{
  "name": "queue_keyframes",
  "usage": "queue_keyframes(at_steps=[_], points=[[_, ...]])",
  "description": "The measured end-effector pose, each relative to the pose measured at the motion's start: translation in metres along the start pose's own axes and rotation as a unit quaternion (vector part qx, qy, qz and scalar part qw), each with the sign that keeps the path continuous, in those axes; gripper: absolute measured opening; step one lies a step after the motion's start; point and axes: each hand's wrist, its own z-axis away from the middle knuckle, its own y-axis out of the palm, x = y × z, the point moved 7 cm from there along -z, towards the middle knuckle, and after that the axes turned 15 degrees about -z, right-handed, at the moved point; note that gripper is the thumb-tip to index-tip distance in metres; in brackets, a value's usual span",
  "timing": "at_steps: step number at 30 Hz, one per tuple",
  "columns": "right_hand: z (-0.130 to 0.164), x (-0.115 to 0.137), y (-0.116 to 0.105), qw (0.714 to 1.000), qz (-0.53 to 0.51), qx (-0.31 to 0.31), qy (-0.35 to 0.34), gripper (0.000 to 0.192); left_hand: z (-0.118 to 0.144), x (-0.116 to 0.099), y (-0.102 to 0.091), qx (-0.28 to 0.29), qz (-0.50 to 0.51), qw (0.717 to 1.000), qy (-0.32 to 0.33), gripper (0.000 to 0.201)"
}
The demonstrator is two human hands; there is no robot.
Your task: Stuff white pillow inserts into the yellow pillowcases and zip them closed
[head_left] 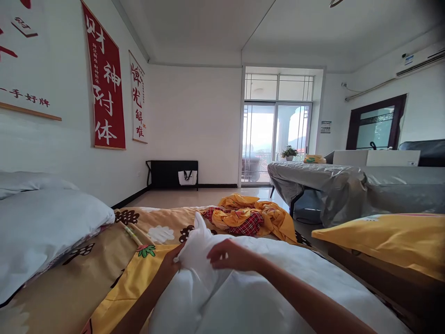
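A large, puffy white pillow (243, 297) fills the lower middle, its far corner bunched up into a peak. My left hand (172, 260) is closed around the left side of that corner, with part of its fingers hidden by the fabric. Just right of the peak, my right hand (231, 255) has its fingers curled in a pinch against the white cloth. What lies between its fingertips is too small to make out. Under my left forearm spreads a yellow printed cloth (128, 283). Beyond the pillow lies a crumpled heap of yellow and red plaid fabric (246, 220).
White pillows (52, 227) rest at the left on a brown patterned bedsheet (100, 264). At right sits a yellow cushion-like bundle (389, 241). Farther back stand a plastic-covered table (316, 174), a black folded frame (163, 174) and a glass door (260, 139).
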Motion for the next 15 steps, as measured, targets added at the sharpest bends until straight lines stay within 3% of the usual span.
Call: queue_keyframes(at_steps=[2, 3, 5, 8, 11, 13, 15], points=[[-0.01, 0.006, -0.053, 0.987, -0.013, -0.161, -0.007, 0.067, 0.017, -0.027, -0.005, 0.008, -0.02, 0.998, 0.052, 0.065], [-0.014, 0.009, -0.069, 0.981, -0.019, -0.19, -0.009, 0.087, 0.026, -0.041, -0.005, 0.019, -0.034, 0.996, 0.076, 0.064], [-0.026, 0.012, -0.074, 0.988, -0.056, -0.141, -0.007, 0.109, 0.043, -0.066, -0.005, 0.041, -0.061, 0.991, 0.113, 0.062], [-0.04, 0.018, -0.053, 0.993, -0.116, 0.001, 0.001, 0.092, 0.059, -0.082, -0.005, 0.053, -0.097, 0.985, 0.132, 0.058], [-0.049, 0.02, -0.039, 0.997, -0.067, 0.039, 0.018, 0.064, 0.06, -0.06, -0.015, 0.008, -0.104, 0.991, 0.08, 0.067], [-0.054, 0.02, -0.046, 0.999, 0.019, -0.019, 0.029, 0.058, 0.059, -0.028, -0.023, -0.013, -0.097, 0.995, 0.005, 0.082], [-0.059, 0.021, -0.058, 0.991, 0.086, -0.094, 0.038, 0.063, 0.06, 0.002, -0.023, 0.02, -0.088, 0.994, -0.055, 0.096]])
